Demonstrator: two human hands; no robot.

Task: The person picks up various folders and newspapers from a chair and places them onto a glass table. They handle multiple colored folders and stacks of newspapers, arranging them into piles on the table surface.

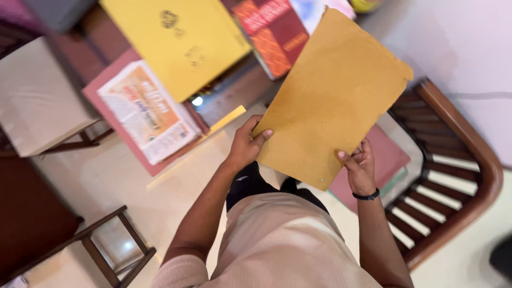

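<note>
The person's beige shirt (277, 245) fills the bottom of the view, closest of all, with both bare forearms reaching up and away from it. At far left a pale cushioned seat (37, 96) on a dark wooden frame stands over the cream floor (106, 181), and below it a dark wooden stool frame (106, 250) juts in. Next come a pink folder (114, 114) bearing a printed orange and white booklet (146, 114), overlapped above by a yellow folder (176, 42).

The left hand (246, 145) rises on a nearly straight arm, its fingers curled behind and thumb pressed over the left edge of a brown paper envelope (330, 96), gripping it. The envelope is held flat, tilted, upper corner toward the right, in the air above the floor and in front of a red book (272, 32). The right hand (360, 168), a black band at its wrist, pinches the envelope's lower right edge, thumb on top. That edge is ragged near the upper right corner. A curved wooden slatted chair (453, 181) stands close on the right, beside the right forearm; open floor lies between the arms and the left furniture.
</note>
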